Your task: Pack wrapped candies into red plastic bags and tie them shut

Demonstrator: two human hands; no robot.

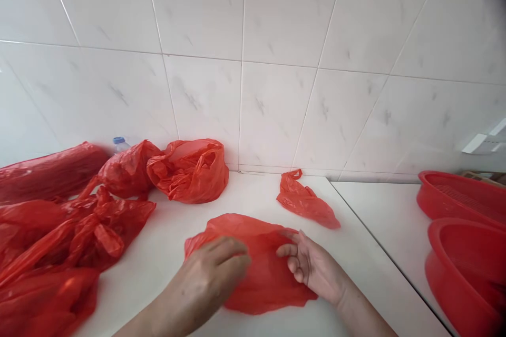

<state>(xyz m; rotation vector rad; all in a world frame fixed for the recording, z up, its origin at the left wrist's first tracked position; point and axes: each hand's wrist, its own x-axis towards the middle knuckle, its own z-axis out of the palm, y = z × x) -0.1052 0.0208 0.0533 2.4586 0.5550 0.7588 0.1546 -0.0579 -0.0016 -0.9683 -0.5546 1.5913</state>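
A thin, translucent red plastic bag (261,268) lies loosely spread on the white surface in front of me. Over its left part is my left hand (217,274), slightly blurred, back upward and fingers curled together. Whatever those fingers may hold is hidden. At the bag's right edge, my right hand (312,266) has its palm turned inward and its fingers apart and loosely bent. Red film partly covers the tip of its index finger, but no firm grip shows. Farther back lies a small crumpled red plastic bag (304,200).
Several filled red bags crowd the left side, one knotted bag (98,226) among them. A bunched red bag (190,171) and a blue-capped bottle (120,144) stand near the tiled wall (276,105). Red plastic basins (446,274) sit at right, beyond a seam in the surface.
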